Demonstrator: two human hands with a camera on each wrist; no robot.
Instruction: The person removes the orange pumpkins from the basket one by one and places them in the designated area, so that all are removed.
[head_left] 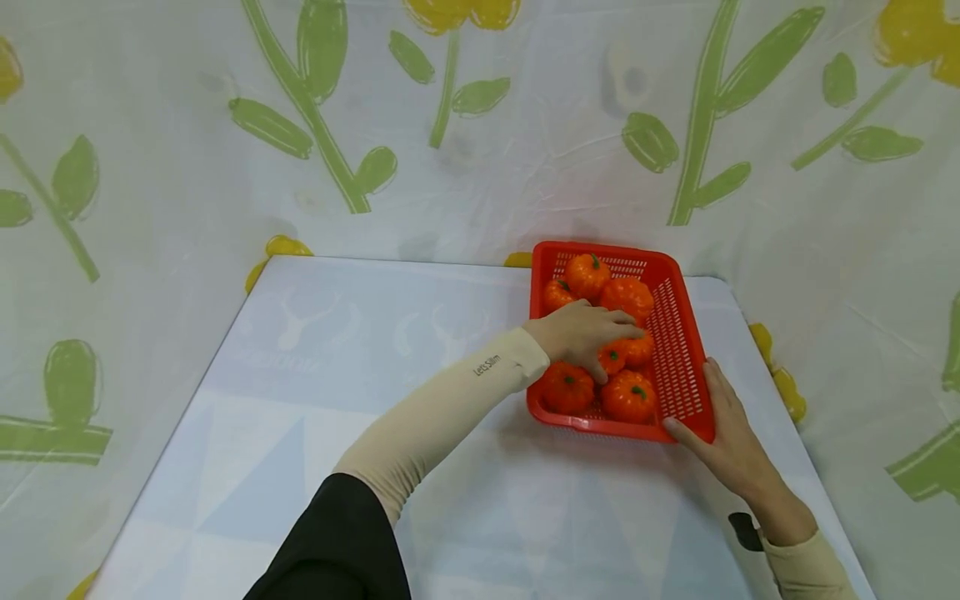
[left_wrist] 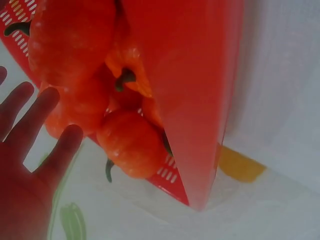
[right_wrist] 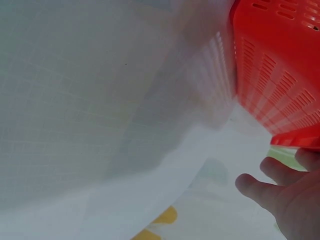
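Note:
A red plastic basket (head_left: 678,350) with slotted sides holds several small orange pumpkins (head_left: 628,396) with green stems. Over the middle of the basket reaches my left hand (head_left: 585,333), its fingers spread above the pumpkins and hiding part of them. In the left wrist view, those fingers (left_wrist: 62,150) look extended beside the pumpkins (left_wrist: 131,142), with nothing held. My right hand (head_left: 731,442) grips the basket's near right corner, thumb along the front rim and fingers on the right side. The right wrist view shows its fingers (right_wrist: 280,172) at the basket rim (right_wrist: 295,139); the thumb is hidden there.
The basket stands toward the back right of a table (head_left: 315,400) with a pale blue and white patterned cover. Behind it and at both sides hangs a whitish sheet (head_left: 525,167) printed with green leaves and yellow flowers.

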